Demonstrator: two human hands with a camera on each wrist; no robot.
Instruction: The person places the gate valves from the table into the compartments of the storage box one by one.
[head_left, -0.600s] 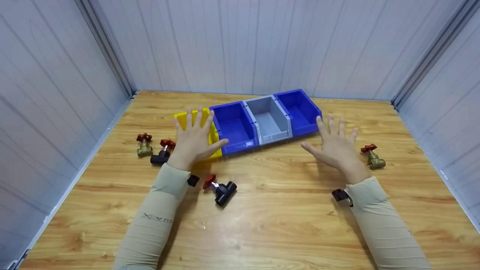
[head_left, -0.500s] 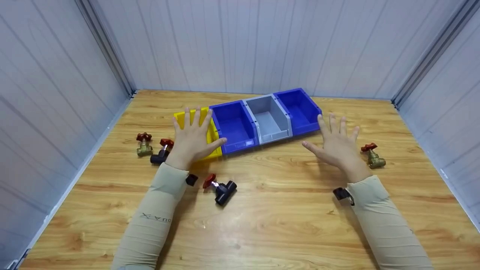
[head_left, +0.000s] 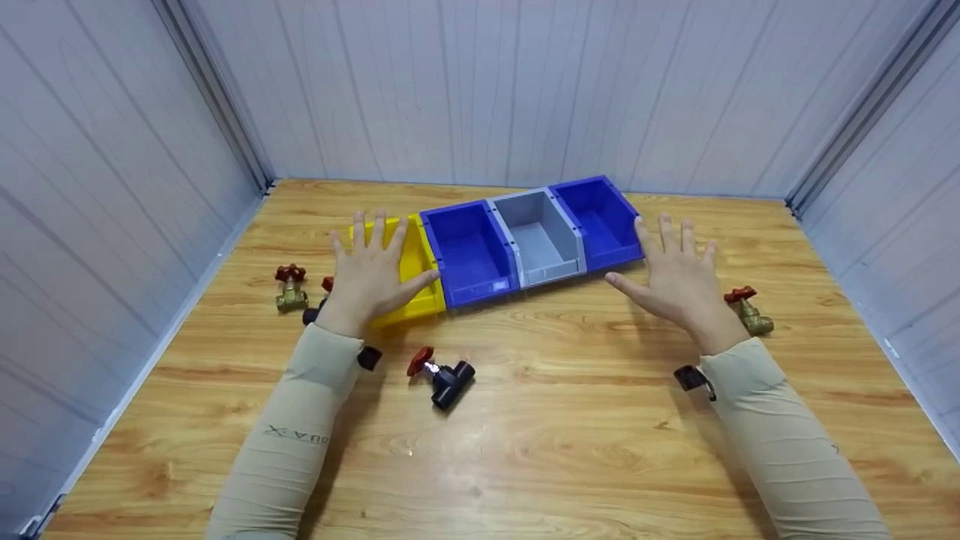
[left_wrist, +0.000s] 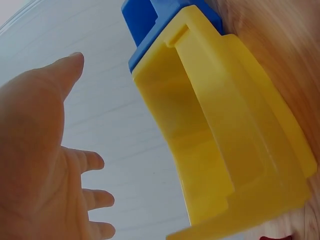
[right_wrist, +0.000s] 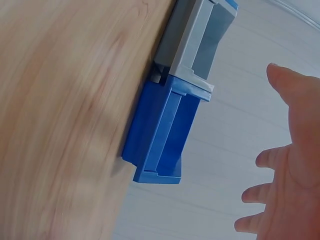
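Note:
My left hand [head_left: 370, 279] is spread flat above the table, overlapping the yellow bin [head_left: 409, 304] in the head view. In the left wrist view that bin's open front [left_wrist: 240, 135] faces the palm, and the fingers hold nothing. My right hand [head_left: 679, 281], also spread with nothing in it, hovers just right of the far blue bin [head_left: 598, 221]. Between the outer bins stand another blue bin [head_left: 471, 255] and a grey bin [head_left: 538, 236], joined in one slanted row. A black valve with a red handwheel [head_left: 450, 384] lies in front of the row.
A brass valve with a red wheel [head_left: 291, 290] stands at the left. A second black valve [head_left: 312, 312] is mostly hidden behind the left hand. Another brass valve [head_left: 754, 319] lies beside the right wrist. Pale panel walls [head_left: 480, 90] enclose the wooden table [head_left: 555, 450].
My left hand has shifted left, covering more of the black valve behind it and uncovering more of the yellow bin. The right hand has moved slightly farther forward. Bins and valves stay put.

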